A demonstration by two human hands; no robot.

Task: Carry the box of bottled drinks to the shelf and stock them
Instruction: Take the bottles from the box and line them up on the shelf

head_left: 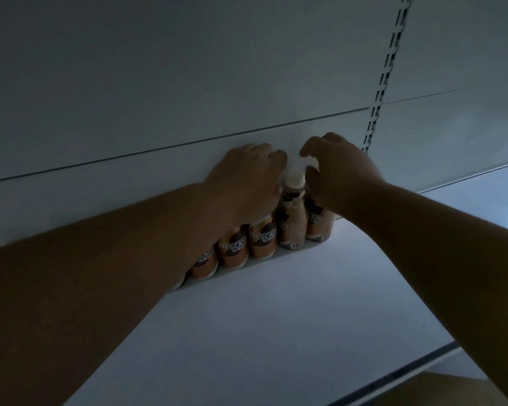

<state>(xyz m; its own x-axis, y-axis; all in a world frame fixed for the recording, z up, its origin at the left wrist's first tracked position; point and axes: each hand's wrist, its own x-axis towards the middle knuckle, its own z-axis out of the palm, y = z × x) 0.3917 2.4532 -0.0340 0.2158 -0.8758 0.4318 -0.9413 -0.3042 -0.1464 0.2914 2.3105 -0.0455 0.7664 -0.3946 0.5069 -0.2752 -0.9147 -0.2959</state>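
Head view is being filled by two bare forearms stretched to the back of a white metal shelf, where a row of small brown-and-cream plastic coffee bottles is being lined up against the pale back panel. About five or six bottles are being shown standing upright and touching one another; the leftmost ones are being hidden behind the left forearm, so an exact count cannot be given.

The left hand is being laid over the tops of the bottles in the middle of the row, fingers curved down; whether a bottle is actually being gripped cannot be told, since the fingertips are being hidden. The right hand is being held at the right end of the row, fingers loosely curled around the white-capped bottle and its neighbour; a firm grasp cannot be confirmed either.

Stocking is being judged as partly done: one back row is being formed, while most of the shelf in front is being left bare. A tan corner at the bottom right, possibly the cardboard box, is being glimpsed below the shelf edge; its contents are not being shown.
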